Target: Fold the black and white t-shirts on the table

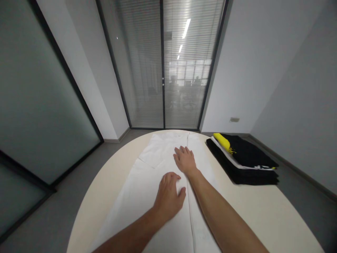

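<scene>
A white cloth garment lies spread lengthwise over the table, with a long seam or edge running down its right part. A short slanted line, like a pocket edge, shows on its upper left. My left hand is over the middle of the garment, thumb apart from slightly curled fingers, holding nothing. Farther up and to the right, my right hand rests palm down on the cloth beside the long seam, fingers spread. The garment's near end runs out of view below.
The round cream table carries a stack of folded black clothes on the right, with a white layer and a bright yellow piece among them. Beyond the table stand a glass door with blinds and grey walls.
</scene>
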The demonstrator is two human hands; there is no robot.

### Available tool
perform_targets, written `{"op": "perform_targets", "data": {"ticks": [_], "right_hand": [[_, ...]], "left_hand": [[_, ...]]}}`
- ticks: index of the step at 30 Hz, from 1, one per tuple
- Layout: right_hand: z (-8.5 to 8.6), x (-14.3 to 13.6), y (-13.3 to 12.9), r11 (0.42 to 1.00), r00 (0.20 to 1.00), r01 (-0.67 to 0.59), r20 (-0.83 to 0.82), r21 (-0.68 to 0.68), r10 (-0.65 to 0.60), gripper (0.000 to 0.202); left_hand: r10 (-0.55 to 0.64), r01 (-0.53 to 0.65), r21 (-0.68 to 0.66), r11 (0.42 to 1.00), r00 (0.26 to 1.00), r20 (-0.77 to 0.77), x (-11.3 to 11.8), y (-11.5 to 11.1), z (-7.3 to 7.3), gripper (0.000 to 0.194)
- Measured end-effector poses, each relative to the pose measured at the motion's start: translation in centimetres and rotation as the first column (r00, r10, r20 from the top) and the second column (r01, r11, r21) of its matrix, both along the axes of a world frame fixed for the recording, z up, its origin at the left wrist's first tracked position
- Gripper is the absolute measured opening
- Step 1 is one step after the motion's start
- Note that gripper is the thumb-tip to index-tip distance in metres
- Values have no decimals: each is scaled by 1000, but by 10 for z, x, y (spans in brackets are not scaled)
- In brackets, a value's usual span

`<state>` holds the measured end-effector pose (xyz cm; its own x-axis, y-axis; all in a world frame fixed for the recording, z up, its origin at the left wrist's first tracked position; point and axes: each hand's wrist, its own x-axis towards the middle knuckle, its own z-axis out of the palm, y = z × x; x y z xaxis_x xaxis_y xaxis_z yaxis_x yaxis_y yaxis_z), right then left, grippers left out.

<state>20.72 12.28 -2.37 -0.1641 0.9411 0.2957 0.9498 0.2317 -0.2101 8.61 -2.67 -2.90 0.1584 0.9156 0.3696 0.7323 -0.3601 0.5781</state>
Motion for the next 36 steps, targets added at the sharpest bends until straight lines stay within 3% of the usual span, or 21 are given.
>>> {"op": "perform_targets", "data": {"ticks": [5, 9, 11, 15, 20, 23, 27, 36], "right_hand": [[0, 7, -7, 971, 975, -223, 5, -86, 224, 51], [2, 6, -5, 933, 937, -344, 22, -107, 348, 52], [2, 5, -5, 920, 928, -367, 14, -134, 372, 53], [1, 4, -6, 916, 930, -365, -13, -165, 368, 54], [0, 5, -6, 918, 929, -369, -25, -148, 369, 52], [1, 5, -7, 918, 930, -366, -29, -150, 366, 52], [2, 5, -8, 919, 930, -368, -37, -143, 367, 51], [-6, 7, -4, 925, 922, -377, -112, -52, 369, 47]], "left_hand": [[252, -249, 56, 967, 966, -62, -38, 44, -1, 34], [502, -512, -18, 859, 849, -167, -85, 80, 0, 50], [542, -568, -101, 817, 816, -202, -106, 92, 2, 56], [567, -610, -134, 781, 782, -257, -135, 103, 10, 60], [558, -620, -268, 737, 783, -275, -152, 117, 17, 41], [540, -600, -320, 733, 800, -262, -157, 126, 19, 23], [518, -562, -301, 770, 827, -217, -150, 129, 28, 17], [360, -387, -183, 904, 918, -166, -80, 114, 66, 18]]}}
